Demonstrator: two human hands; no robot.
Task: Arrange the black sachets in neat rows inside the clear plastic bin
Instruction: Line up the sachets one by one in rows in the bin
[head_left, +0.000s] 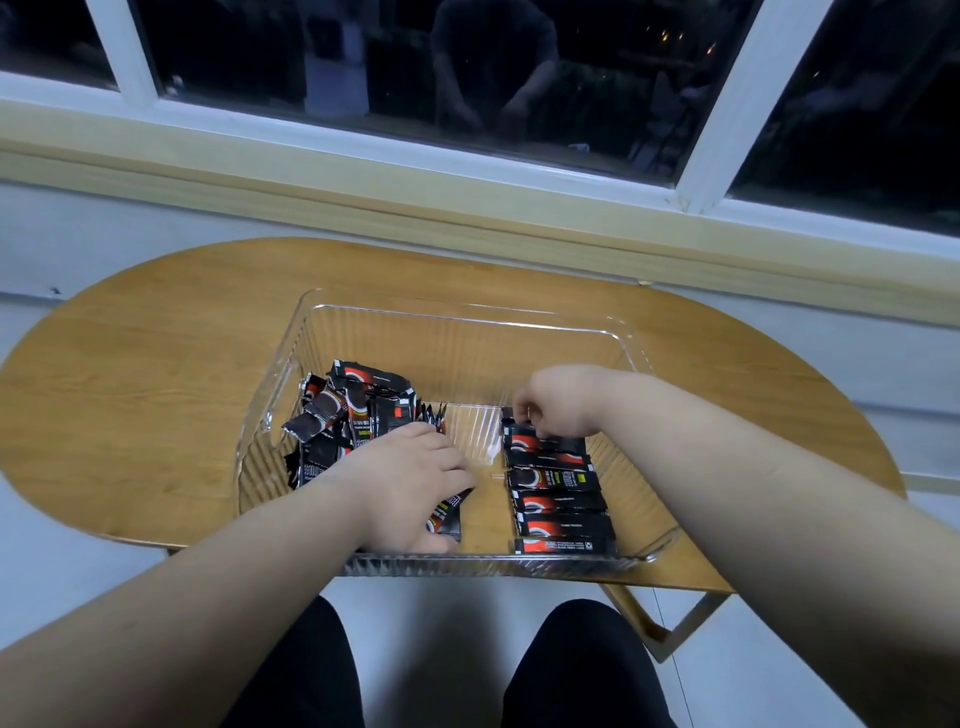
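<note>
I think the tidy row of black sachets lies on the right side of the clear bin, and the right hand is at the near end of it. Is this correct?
Not quite. The head view shows the right hand at the far end of the tidy row of black sachets, not the near end. The row does lie on the right side of the clear bin.

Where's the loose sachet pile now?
Head view: the loose pile lies in the left half of the clear bin, partly under the left hand.
</note>
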